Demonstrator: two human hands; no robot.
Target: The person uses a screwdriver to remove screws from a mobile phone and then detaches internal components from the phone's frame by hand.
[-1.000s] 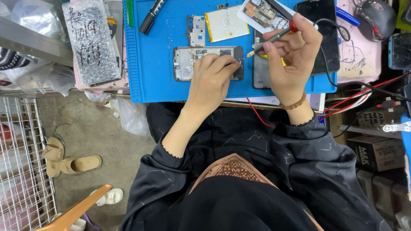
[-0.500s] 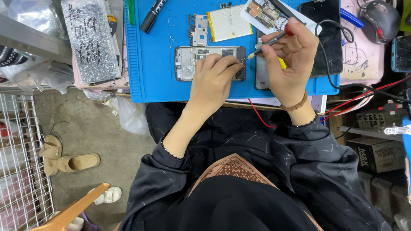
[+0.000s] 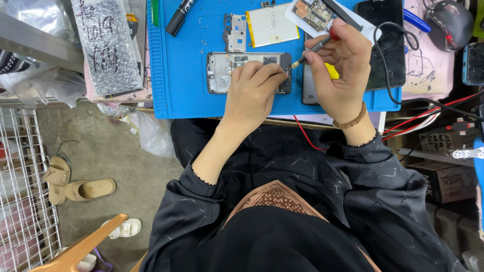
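The left hand [image 3: 252, 93] presses down on the opened phone frame [image 3: 227, 73], which lies on the blue mat [image 3: 181, 75]. The right hand [image 3: 340, 73] grips a small screwdriver [image 3: 312, 50], tip at the frame's right end. The step looks like screw work; the tip must seat squarely.

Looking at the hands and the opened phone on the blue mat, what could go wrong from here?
The screwdriver in the right hand could slip off the opened phone frame, which only the left hand steadies, and scratch it. The loose metal plate and battery lie close by and might be knocked off the blue mat.
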